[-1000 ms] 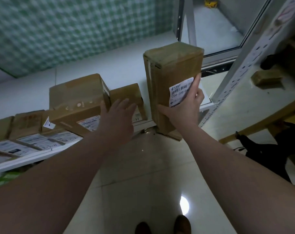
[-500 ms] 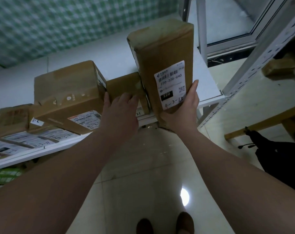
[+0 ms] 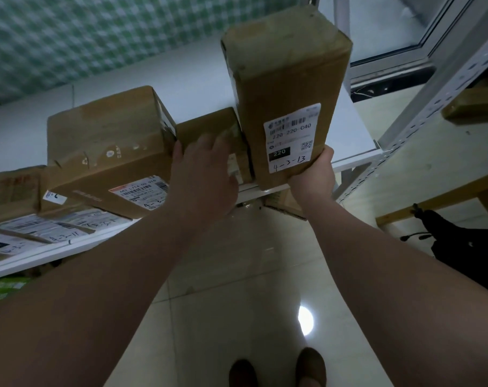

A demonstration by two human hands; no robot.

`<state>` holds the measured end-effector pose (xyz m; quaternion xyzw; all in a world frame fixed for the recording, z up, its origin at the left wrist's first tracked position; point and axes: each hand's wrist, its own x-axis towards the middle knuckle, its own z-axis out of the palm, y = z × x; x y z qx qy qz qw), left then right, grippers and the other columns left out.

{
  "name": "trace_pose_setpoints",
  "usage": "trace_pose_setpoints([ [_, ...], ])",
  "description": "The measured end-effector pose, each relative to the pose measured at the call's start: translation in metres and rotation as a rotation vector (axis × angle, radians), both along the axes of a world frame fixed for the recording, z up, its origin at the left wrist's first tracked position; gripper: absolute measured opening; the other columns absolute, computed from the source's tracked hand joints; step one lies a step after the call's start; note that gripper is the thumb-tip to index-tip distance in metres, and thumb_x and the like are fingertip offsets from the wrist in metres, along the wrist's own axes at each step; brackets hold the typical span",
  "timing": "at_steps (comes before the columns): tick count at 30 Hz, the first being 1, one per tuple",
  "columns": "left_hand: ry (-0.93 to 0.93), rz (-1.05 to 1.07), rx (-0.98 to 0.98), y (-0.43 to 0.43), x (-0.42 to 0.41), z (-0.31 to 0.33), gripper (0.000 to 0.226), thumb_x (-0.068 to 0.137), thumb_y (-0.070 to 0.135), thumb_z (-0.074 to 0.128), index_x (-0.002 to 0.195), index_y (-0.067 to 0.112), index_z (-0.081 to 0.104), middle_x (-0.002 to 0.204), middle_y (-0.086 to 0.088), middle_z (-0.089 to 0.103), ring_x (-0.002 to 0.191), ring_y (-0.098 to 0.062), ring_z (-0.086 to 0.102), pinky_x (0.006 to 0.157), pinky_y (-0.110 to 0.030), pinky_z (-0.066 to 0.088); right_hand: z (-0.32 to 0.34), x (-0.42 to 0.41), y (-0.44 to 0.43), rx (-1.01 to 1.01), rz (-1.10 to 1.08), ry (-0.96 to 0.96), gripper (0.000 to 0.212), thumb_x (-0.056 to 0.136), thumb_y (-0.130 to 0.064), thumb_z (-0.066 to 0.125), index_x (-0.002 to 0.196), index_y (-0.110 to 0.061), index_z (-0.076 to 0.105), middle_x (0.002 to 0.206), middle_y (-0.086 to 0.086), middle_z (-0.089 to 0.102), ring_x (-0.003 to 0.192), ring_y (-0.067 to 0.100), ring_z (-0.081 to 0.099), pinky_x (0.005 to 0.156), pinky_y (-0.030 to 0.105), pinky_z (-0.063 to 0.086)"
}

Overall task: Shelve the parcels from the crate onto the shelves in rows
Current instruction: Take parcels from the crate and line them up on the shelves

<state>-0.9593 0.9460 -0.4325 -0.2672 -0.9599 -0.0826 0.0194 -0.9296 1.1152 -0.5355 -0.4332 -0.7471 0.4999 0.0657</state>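
Head | right grip [image 3: 312, 177] clamps tall parcel [image 3: 287, 79] (upright) | left grip [image 3: 203, 174] spread, at small box [image 3: 209, 127]

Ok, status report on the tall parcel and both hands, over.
Left hand flat on small parcel. Right hand grips tall parcel at lower corner, upright on shelf edge. Small parcel crowds its left.

Item one: tall brown carton [image 3: 287, 79], upper centre of frame, upright on end, base at the front edge of the white shelf [image 3: 354, 141]. Its white label [image 3: 291, 138] faces out, hand-marked 4-3-13. The right hand [image 3: 312, 177] grips its lower right corner. Just left stands a low small carton [image 3: 206, 127], then a large carton [image 3: 106, 141] resting on flat labelled parcels [image 3: 28, 227] at centre left.
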Motion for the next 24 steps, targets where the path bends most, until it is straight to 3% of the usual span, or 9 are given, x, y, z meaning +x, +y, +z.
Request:
trace_pose_setpoints([
  [2, 0.015, -0.006, 0.299, 0.005, -0.008, 0.008, 0.076, 0.080, 0.024, 0.065, 0.146, 0.010, 0.029, 0.136, -0.016, 0.038, 0.123, -0.027, 0.041, 0.103, -0.036, 0.035, -0.006, -0.003, 0.003, 0.006, -0.008, -0.015, 0.054, 0.085, -0.010, 0.065, 0.129, -0.021, 0.037, 0.104, 0.000, 0.057, 0.090, 0.018, 0.055, 0.055, 0.020, 0.040],
  [4, -0.051, -0.024, 0.460, 0.013, -0.016, 0.018, 0.089, 0.081, 0.031, 0.068, 0.151, 0.012, 0.017, 0.141, -0.015, 0.031, 0.109, -0.009, 0.038, 0.094, -0.024, 0.037, -0.010, -0.006, 0.005, -0.011, -0.033, -0.019, 0.046, 0.088, -0.015, 0.063, 0.126, -0.021, 0.038, 0.100, -0.001, 0.056, 0.087, 0.019, 0.055, 0.051, 0.019, 0.038],
  [6, -0.124, -0.085, 0.468, 0.019, -0.023, 0.025, 0.095, 0.081, 0.032, 0.071, 0.153, 0.019, 0.011, 0.141, -0.011, 0.032, 0.091, 0.002, 0.032, 0.087, -0.017, 0.037, -0.009, -0.008, 0.004, -0.007, -0.060, -0.037, 0.039, 0.090, -0.020, 0.059, 0.123, -0.021, 0.039, 0.098, 0.000, 0.057, 0.089, 0.023, 0.057, 0.057, 0.028, 0.050],
  [7, -0.149, -0.120, 0.455, 0.021, -0.026, 0.027, 0.095, 0.080, 0.029, 0.072, 0.153, 0.022, 0.011, 0.140, -0.009, 0.034, 0.091, 0.004, 0.030, 0.087, -0.017, 0.037, -0.010, -0.009, 0.003, 0.008, -0.066, -0.048, 0.037, 0.089, -0.021, 0.058, 0.121, -0.021, 0.039, 0.100, 0.002, 0.059, 0.094, 0.026, 0.058, 0.067, 0.037, 0.057],
  [9, -0.170, -0.164, 0.438, 0.022, -0.031, 0.028, 0.093, 0.079, 0.025, 0.070, 0.153, 0.023, 0.012, 0.139, -0.009, 0.037, 0.098, 0.004, 0.030, 0.090, -0.022, 0.039, -0.010, -0.012, 0.002, 0.040, -0.056, -0.076, 0.039, 0.087, -0.020, 0.059, 0.121, -0.021, 0.039, 0.107, 0.005, 0.061, 0.108, 0.032, 0.055, 0.085, 0.049, 0.055],
  [12, -0.203, -0.160, 0.438, 0.022, -0.035, 0.031, 0.096, 0.078, 0.026, 0.070, 0.153, 0.023, 0.010, 0.141, -0.008, 0.037, 0.101, 0.001, 0.037, 0.091, -0.031, 0.043, -0.012, -0.015, 0.004, 0.065, -0.034, -0.093, 0.042, 0.088, -0.017, 0.058, 0.125, -0.019, 0.039, 0.114, 0.007, 0.058, 0.118, 0.032, 0.044, 0.096, 0.050, 0.047],
  [16, -0.253, -0.190, 0.403, 0.025, -0.040, 0.034, 0.105, 0.075, 0.038, 0.069, 0.153, 0.024, 0.000, 0.143, -0.009, 0.042, 0.122, -0.022, 0.046, 0.094, -0.043, 0.045, -0.011, -0.021, 0.007, 0.054, -0.035, -0.075, 0.046, 0.089, -0.020, 0.058, 0.130, -0.021, 0.039, 0.115, 0.005, 0.056, 0.119, 0.033, 0.045, 0.098, 0.053, 0.047],
  [20, -0.235, -0.139, 0.369, 0.023, -0.039, 0.035, 0.102, 0.083, 0.028, 0.070, 0.153, 0.025, -0.003, 0.113, -0.014, 0.064, 0.101, -0.023, 0.061, 0.084, -0.035, 0.049, -0.009, -0.024, 0.005, 0.043, -0.022, -0.053, 0.046, 0.087, -0.018, 0.059, 0.129, -0.023, 0.040, 0.102, -0.002, 0.053, 0.116, 0.032, 0.050, 0.095, 0.052, 0.051],
  [24, -0.245, -0.103, 0.422, 0.018, -0.035, 0.036, 0.099, 0.085, 0.029, 0.070, 0.153, 0.024, -0.001, 0.105, -0.005, 0.068, 0.093, -0.016, 0.066, 0.083, -0.035, 0.054, -0.006, -0.021, 0.001, 0.033, -0.006, -0.030, 0.044, 0.083, -0.019, 0.057, 0.125, -0.022, 0.043, 0.097, -0.008, 0.051, 0.115, 0.031, 0.050, 0.095, 0.051, 0.051],
])
